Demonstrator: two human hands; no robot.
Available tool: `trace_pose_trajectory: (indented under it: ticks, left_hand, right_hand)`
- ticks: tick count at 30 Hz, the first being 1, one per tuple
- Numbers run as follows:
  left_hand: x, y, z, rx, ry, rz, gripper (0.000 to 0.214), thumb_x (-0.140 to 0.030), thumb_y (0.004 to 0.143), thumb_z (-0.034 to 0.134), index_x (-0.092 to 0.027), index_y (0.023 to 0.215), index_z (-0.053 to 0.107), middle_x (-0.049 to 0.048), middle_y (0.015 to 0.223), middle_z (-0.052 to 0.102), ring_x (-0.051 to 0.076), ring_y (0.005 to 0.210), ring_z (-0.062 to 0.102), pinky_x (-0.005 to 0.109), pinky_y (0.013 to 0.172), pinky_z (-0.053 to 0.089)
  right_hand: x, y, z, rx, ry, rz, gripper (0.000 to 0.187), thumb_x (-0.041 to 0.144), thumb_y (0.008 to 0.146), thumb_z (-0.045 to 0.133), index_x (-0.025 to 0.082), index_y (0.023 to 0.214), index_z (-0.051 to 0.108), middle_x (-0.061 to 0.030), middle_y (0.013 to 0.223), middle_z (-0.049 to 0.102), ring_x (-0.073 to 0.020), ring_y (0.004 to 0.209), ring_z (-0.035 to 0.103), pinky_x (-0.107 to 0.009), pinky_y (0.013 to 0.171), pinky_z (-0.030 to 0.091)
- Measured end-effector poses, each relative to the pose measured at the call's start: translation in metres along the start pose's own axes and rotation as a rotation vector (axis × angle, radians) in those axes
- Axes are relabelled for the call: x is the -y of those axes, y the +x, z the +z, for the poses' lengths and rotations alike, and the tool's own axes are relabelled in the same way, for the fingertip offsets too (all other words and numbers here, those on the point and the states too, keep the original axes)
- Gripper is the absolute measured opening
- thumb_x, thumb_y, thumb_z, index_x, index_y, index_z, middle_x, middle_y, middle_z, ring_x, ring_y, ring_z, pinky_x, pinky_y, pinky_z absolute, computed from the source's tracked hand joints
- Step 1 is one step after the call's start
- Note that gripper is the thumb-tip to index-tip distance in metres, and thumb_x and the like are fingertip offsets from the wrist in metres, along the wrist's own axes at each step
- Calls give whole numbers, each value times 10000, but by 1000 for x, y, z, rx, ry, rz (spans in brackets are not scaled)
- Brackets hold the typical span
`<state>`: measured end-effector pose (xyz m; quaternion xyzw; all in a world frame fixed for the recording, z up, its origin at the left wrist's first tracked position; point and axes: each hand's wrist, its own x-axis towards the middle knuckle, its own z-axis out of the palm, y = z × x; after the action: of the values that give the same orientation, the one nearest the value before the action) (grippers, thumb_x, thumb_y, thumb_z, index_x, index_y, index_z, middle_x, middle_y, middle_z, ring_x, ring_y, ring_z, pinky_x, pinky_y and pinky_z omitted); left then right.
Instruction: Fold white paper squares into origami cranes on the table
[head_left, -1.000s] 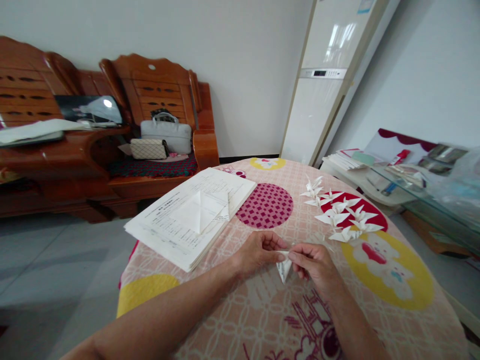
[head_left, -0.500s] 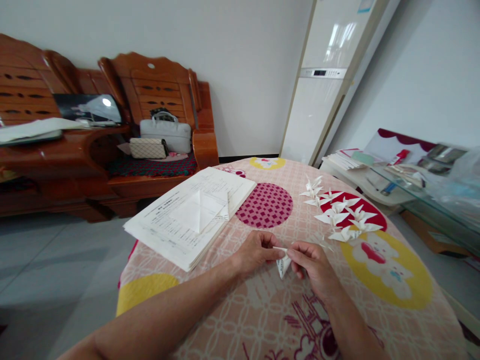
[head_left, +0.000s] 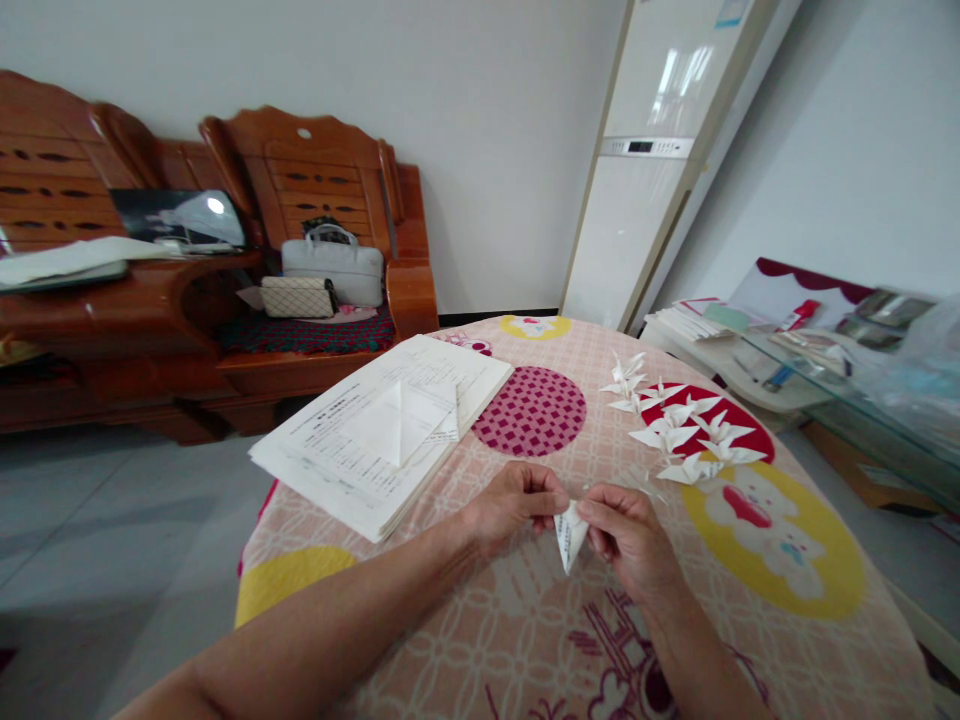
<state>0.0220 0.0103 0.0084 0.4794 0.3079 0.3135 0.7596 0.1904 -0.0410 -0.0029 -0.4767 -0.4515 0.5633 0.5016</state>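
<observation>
Left hand (head_left: 517, 508): I'm pinching the upper left corner of a small folded paper (head_left: 570, 545) between thumb and forefinger, the other fingers curling inward. Right hand (head_left: 634, 535): I'm gripping the paper's upper right side, thumb on the near face; what the fingertips behind it are doing, I cannot tell.

The paper is sitting between my two hands, over the near half of the round table. Its narrow point is aiming toward me, and printed characters are showing along its left side. Whether the tip is touching the patterned tablecloth (head_left: 450, 640), I cannot tell. Both forearms are reaching in from the near edge.

Ahead and to the right, a cluster of white paper cranes (head_left: 664, 437) is spreading over and around the red circle (head_left: 761, 440) in the cloth, wings pointing several ways. Small white scraps (head_left: 654, 487) are lying between the cluster and my right hand.

To the left, a stack of printed sheets (head_left: 311, 480) is lying aslant near the table's edge, well apart from the cranes. A creased white sheet (head_left: 397, 425) is resting on top, partly covering the print. Between stack and cranes, a checked pink circle (head_left: 529, 412) is showing.
</observation>
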Motion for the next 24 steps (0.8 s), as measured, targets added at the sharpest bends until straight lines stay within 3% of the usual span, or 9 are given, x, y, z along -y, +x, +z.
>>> trace_pose_trajectory:
  ticks: [3, 7, 12, 15, 19, 24]
  left_hand:
    - [0, 0, 0, -5, -45, -4, 347, -363, 598, 827, -106, 603, 595, -16, 514, 556, 56, 448, 485, 173, 451, 345]
    - [0, 0, -1, 90, -74, -72, 360, -402, 631, 813, -96, 666, 627, 23, 583, 628, 77, 478, 546, 187, 490, 415]
    - [3, 3, -3, 111, 6, -3, 415, -478, 675, 772, -103, 664, 592, 31, 589, 636, 93, 479, 569, 203, 504, 450]
    - [6, 5, -7, 134, 93, 5, 408, -484, 710, 741, -99, 717, 606, 43, 644, 654, 114, 535, 605, 225, 544, 485]
    - [9, 8, -12, 188, 74, 45, 498, -360, 616, 835, -112, 988, 613, 49, 819, 682, 109, 608, 615, 219, 563, 497]
    - [12, 8, -12, 114, 127, 90, 412, -331, 633, 824, -89, 894, 616, 49, 729, 675, 112, 587, 615, 214, 556, 497]
  right_hand:
    - [0, -1, 2, 1, 72, 5, 322, 367, 732, 690, 178, 524, 531, 59, 381, 422, -61, 348, 310, -219, 379, 192]
    - [-2, -1, 1, 4, 133, 27, 332, 391, 729, 691, 189, 527, 522, 56, 377, 425, -66, 330, 314, -218, 360, 195]
    - [-3, 0, -1, -31, 159, 42, 325, 367, 720, 702, 189, 527, 509, 69, 362, 404, -56, 313, 295, -210, 348, 195]
    - [-5, 2, -4, -43, 108, 71, 341, 376, 732, 692, 186, 532, 493, 75, 368, 397, -49, 311, 282, -204, 344, 181]
    - [-6, 3, -7, -27, -67, 105, 343, 417, 765, 663, 170, 572, 525, 73, 390, 420, -42, 321, 294, -190, 344, 181]
    - [-4, 2, -5, -22, -119, 109, 404, 504, 803, 619, 165, 599, 533, 57, 431, 475, -51, 338, 367, -176, 341, 252]
